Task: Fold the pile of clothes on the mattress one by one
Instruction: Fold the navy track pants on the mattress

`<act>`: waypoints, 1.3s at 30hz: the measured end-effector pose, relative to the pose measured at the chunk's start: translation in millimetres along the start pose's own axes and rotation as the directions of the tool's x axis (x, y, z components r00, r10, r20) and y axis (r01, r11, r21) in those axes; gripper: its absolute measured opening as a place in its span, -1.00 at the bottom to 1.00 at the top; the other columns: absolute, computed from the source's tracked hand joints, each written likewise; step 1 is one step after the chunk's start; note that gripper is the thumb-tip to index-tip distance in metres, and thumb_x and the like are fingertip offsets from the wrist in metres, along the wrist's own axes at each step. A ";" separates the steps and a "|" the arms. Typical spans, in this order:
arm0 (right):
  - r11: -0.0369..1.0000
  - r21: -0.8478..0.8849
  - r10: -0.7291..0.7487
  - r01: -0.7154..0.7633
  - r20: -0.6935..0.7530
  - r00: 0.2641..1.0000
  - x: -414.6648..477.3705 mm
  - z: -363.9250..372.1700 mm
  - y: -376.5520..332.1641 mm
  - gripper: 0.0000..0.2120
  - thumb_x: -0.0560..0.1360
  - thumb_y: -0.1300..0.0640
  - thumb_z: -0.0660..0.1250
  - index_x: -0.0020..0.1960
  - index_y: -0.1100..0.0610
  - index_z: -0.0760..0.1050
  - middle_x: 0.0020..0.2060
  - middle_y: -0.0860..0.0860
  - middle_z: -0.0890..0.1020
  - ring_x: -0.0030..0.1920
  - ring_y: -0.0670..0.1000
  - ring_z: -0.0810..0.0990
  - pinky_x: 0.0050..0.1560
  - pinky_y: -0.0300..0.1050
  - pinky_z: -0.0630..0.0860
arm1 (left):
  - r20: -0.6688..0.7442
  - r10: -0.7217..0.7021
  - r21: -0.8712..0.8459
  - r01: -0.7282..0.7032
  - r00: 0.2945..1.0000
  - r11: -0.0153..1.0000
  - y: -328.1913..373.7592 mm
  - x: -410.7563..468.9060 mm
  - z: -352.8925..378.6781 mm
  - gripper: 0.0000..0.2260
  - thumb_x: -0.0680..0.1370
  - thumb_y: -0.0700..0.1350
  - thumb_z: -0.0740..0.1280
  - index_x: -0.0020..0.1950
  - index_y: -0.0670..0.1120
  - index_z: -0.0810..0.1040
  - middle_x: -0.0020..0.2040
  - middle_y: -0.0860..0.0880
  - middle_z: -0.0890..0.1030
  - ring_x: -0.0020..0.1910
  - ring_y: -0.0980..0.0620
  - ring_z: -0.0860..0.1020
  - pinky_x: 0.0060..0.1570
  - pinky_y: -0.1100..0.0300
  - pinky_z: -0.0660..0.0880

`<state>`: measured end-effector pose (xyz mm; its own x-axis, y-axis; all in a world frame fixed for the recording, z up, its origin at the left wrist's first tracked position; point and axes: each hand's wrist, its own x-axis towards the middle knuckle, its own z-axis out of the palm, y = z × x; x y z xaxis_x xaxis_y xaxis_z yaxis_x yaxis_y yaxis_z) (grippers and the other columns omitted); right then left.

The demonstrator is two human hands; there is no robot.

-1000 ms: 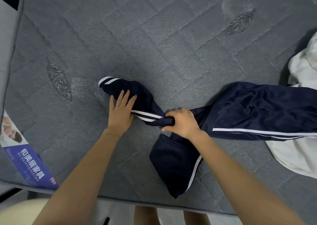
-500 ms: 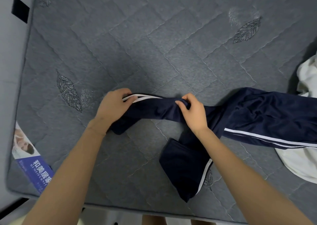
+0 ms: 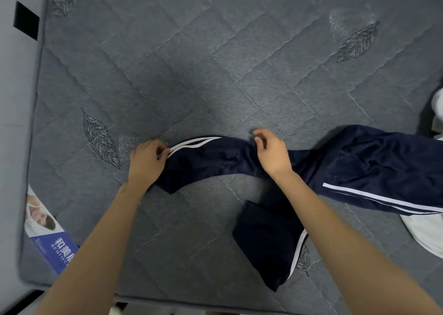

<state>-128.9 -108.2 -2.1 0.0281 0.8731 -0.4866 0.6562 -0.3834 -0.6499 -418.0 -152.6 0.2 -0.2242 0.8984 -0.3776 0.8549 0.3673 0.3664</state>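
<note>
Navy track pants (image 3: 374,166) with white side stripes lie across the grey quilted mattress (image 3: 215,70), waist end to the right. One leg stretches left between my hands. My left hand (image 3: 146,162) pinches its striped cuff. My right hand (image 3: 271,155) lies on the same leg near the crotch, its curled fingers pinching the leg's upper edge. The other leg (image 3: 266,245) lies bent toward the mattress's front edge, under my right forearm.
A white garment (image 3: 429,235) lies at the right edge, partly under the pants. A blue printed label (image 3: 51,240) sits at the mattress's front left corner. The mattress's left edge meets a pale wall with a black patch (image 3: 26,20).
The twisted leg has been pulled out straight between my hands. My left hand went from lying flat on the cuff to pinching it. My right hand shifted from a fist on the bunched cloth to the leg's upper edge.
</note>
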 end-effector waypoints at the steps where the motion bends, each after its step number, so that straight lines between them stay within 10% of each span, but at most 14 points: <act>1: 0.999 -0.036 0.029 -0.028 0.018 0.999 2.6 3.2 -0.7 -0.76 0.60 0.20 0.24 0.24 0.13 0.53 0.08 0.04 0.65 0.08 0.04 0.59 -0.02 -0.33 0.33 | 0.023 0.006 -0.015 -0.006 1.000 1.000 -1.1 1.9 0.6 -0.85 0.61 -0.16 0.27 0.01 -0.25 0.52 -0.09 -0.23 0.60 -0.05 -0.27 0.54 0.00 -0.10 0.42; 9: 0.961 -0.272 0.027 0.049 0.268 0.963 8.2 6.5 -14.6 -0.69 0.54 -0.18 0.28 -0.02 0.03 0.64 -0.08 -0.03 0.69 -0.01 0.04 0.60 0.07 -0.05 0.47 | -0.234 0.248 0.190 -0.206 0.940 0.960 10.6 24.7 -21.8 -0.80 0.66 -0.15 0.21 -0.05 -0.26 0.51 -0.34 -0.22 0.54 -0.41 -0.22 0.50 -0.39 0.08 0.24; 14: 0.979 -0.155 -0.161 0.130 -0.201 0.966 19.3 4.3 -31.5 -0.77 0.57 0.08 0.32 -0.15 0.21 0.59 -0.27 0.09 0.63 -0.21 0.11 0.55 -0.10 -0.04 0.42 | -0.390 0.351 0.314 -0.235 0.851 0.920 27.1 46.6 -24.3 -0.81 0.64 -0.17 0.23 0.00 -0.22 0.59 -0.15 -0.19 0.57 -0.16 -0.21 0.52 -0.04 -0.11 0.40; 19: 0.985 -0.094 -0.150 0.143 -0.070 0.986 32.0 -0.8 -35.0 -0.69 0.55 0.29 0.29 0.29 0.21 0.53 0.18 0.13 0.59 0.22 0.10 0.51 0.27 -0.18 0.34 | -0.234 0.290 0.246 -0.232 0.928 0.941 47.5 44.0 -0.5 -0.69 0.61 -0.20 0.25 0.36 -0.17 0.49 0.33 -0.26 0.46 0.29 -0.30 0.42 0.36 -0.20 0.23; 23: 0.958 -0.247 -0.145 0.148 0.027 0.989 27.7 -2.6 -24.1 -0.53 0.57 0.05 0.31 0.45 0.05 0.36 0.39 0.00 0.43 0.43 0.05 0.29 0.45 0.02 0.17 | -0.067 0.371 0.259 -0.343 0.926 0.903 70.2 35.3 22.5 -0.60 0.62 -0.13 0.26 0.47 -0.10 0.38 0.49 -0.24 0.29 0.49 -0.26 0.24 0.44 -0.24 0.09; 34: 0.897 -0.433 -0.126 0.092 -0.051 0.991 12.5 -86.2 56.7 -0.50 0.60 -0.05 0.22 0.51 0.01 0.26 0.48 0.00 0.31 0.54 0.06 0.08 0.51 0.06 -0.14 | 0.132 0.488 0.127 -0.503 0.863 0.855 164.6 9.9 77.4 -0.60 0.68 -0.05 0.11 0.53 0.00 0.25 0.54 -0.08 0.23 0.56 -0.07 0.08 0.51 -0.08 -0.06; 39: 0.833 -0.549 -0.026 0.062 0.074 0.997 8.8 -117.4 95.2 -0.45 0.57 -0.10 0.24 0.50 0.03 0.25 0.48 0.03 0.28 0.55 0.08 0.02 0.50 0.08 -0.26 | 0.108 0.503 0.019 -0.508 0.857 0.861 214.4 3.4 98.0 -0.70 0.67 -0.02 0.15 0.33 -0.06 0.52 0.29 -0.01 0.56 0.46 -0.03 0.32 0.50 -0.12 -0.08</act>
<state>22.3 -101.6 0.2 -0.0448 0.8578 -0.5120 0.9627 -0.0997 -0.2514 -189.7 -94.4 -5.9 0.2884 0.9292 -0.2310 0.8592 -0.1447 0.4908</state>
